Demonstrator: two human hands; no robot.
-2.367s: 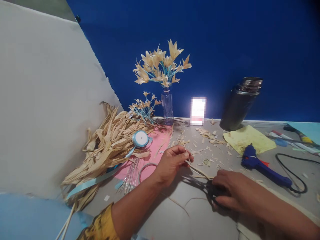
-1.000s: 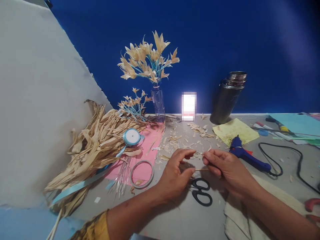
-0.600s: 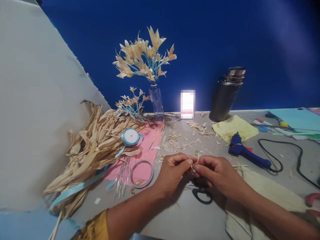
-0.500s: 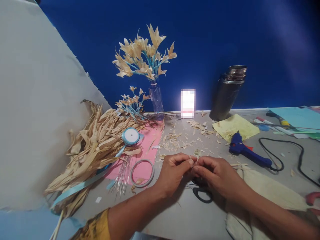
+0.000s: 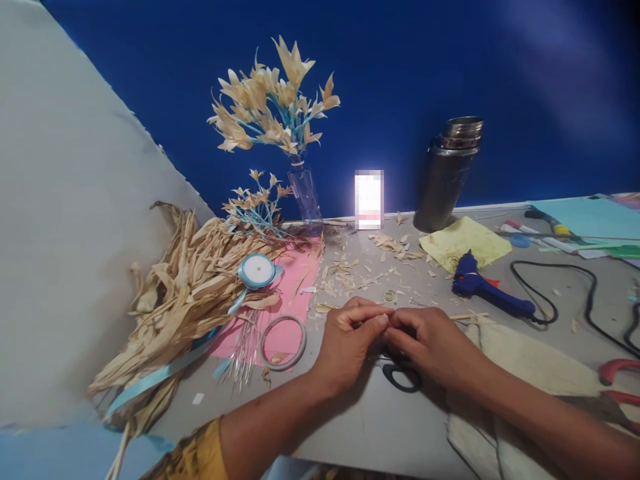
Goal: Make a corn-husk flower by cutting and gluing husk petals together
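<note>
My left hand [image 5: 353,337] and my right hand [image 5: 430,340] meet fingertip to fingertip over the grey table, both closed in a pinch. Whatever lies between the fingers is too small and too covered to make out. Just beneath them, the black scissors [image 5: 401,378] rest on the table, their handle loop showing and the rest under my hands. Small scraps of dried husk [image 5: 345,270] are strewn beyond my fingers. To the left of my left hand, a grey tape roll [image 5: 283,366] lies partly on a pink sheet [image 5: 285,293].
A heap of dried husks [image 5: 200,267], a ribbon spool [image 5: 257,271] and thin wires [image 5: 245,360] lie left. Husk flowers [image 5: 273,100] stand in a bottle [image 5: 306,197] at the back. Rightward are a flask [image 5: 445,177], a blue glue gun [image 5: 493,293] with its cord, cloth [image 5: 535,360] and red-handled pliers [image 5: 620,370].
My fingertips have drawn together, and the pale strip that showed between them is now hidden. The whole view has shifted slightly; the things on the table keep their places.
</note>
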